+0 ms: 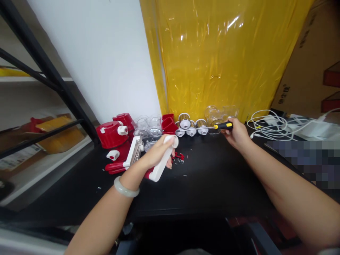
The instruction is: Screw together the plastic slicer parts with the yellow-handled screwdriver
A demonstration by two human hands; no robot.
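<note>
Just left of the frame's centre, the left hand [158, 153] is wrapped around a white plastic crank handle [164, 159], fingers curled tight about it; a pale green bangle [125, 187] sits on that wrist. The handle slants from upper right to lower left over the black counter [212, 184], and a white ribbed plastic piece [134, 153] sticks out just to the left of the hand. Right of centre and higher in the frame, the right hand [237, 134] is closed on a screwdriver with a black and yellow grip [223, 125], whose thin shaft points left toward the row of metal drum blades with white rims [191, 126]. Small screws and red bits [179, 158] lie scattered on the counter just right of the left hand. Behind it, to the left, stand red plastic grinder bodies [113, 134] and clear plastic cups [148, 126]. White cables [268, 126] are coiled at the right edge of the counter, beneath a yellow plastic sheet [220, 56] hanging in the upper middle.
</note>
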